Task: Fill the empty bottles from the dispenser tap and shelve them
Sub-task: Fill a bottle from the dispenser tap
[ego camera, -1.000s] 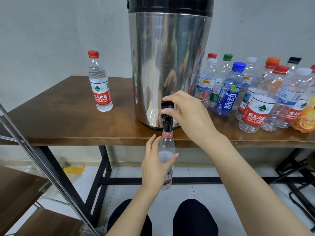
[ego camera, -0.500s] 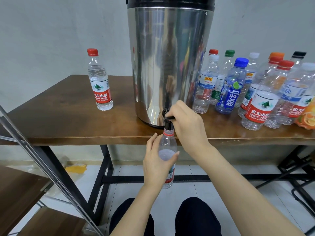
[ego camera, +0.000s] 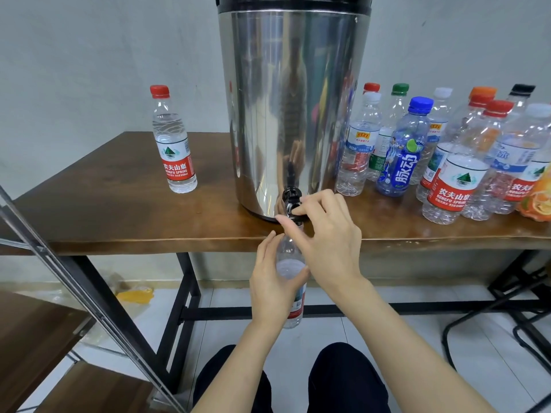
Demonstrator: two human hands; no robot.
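Observation:
A tall steel dispenser stands on the wooden table, its black tap over the front edge. My right hand pinches the tap lever with thumb and fingers. Directly under the tap, my left hand grips a clear uncapped bottle with a red label; water reaches about its shoulder. A filled red-capped bottle stands alone left of the dispenser. Several empty capped bottles crowd the table right of it.
A metal-framed shelf with wooden boards stands at the lower left. Black table legs and a crossbar are below the tabletop. My knees are under the bottle. A yellow wrapper lies on the tiled floor.
My right hand has come down lower onto the tap lever. The water in the held bottle has risen. The view has shifted slightly.

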